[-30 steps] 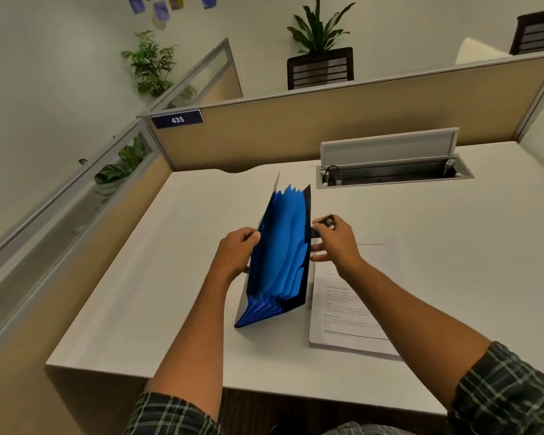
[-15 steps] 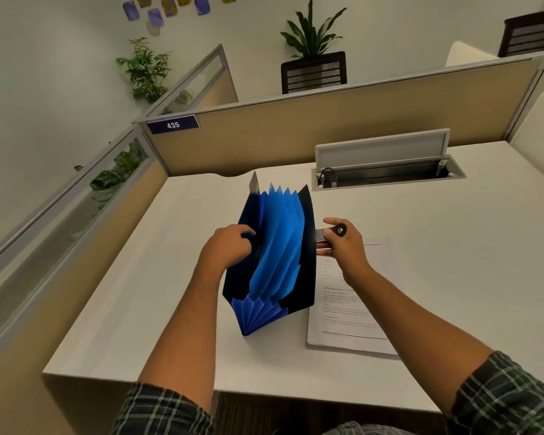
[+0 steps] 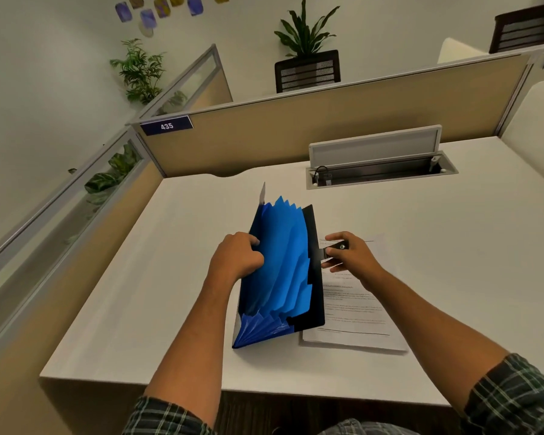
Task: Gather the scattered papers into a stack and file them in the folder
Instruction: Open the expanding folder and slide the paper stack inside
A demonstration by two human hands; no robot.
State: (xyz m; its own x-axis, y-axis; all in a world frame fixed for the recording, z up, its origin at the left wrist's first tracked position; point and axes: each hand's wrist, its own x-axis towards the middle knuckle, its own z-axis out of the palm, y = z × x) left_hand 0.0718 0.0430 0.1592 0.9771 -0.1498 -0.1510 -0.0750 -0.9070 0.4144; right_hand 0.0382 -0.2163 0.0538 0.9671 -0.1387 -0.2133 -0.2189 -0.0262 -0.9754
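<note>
the left grip [image 3: 237, 260] had spread the folder [image 3: 280, 277] wider than a second before, fingers curled on its near wall, while the right grip [image 3: 347, 257] pinched the strap [image 3: 333, 248] over the papers [image 3: 355, 312], so a pocket looked ready.

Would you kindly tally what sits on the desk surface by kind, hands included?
Blue accordion folder: 1
Stack of printed papers: 1
Hands, left hand and right hand, both gripping the folder: 2
Total: 4

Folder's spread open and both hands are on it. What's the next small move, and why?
Probably let the right hand release the clasp strap and reach for the paper stack lying on the desk beside it. The blue folder already stands fanned open, the left hand gripping its left side, and the papers are not yet inside.
</note>
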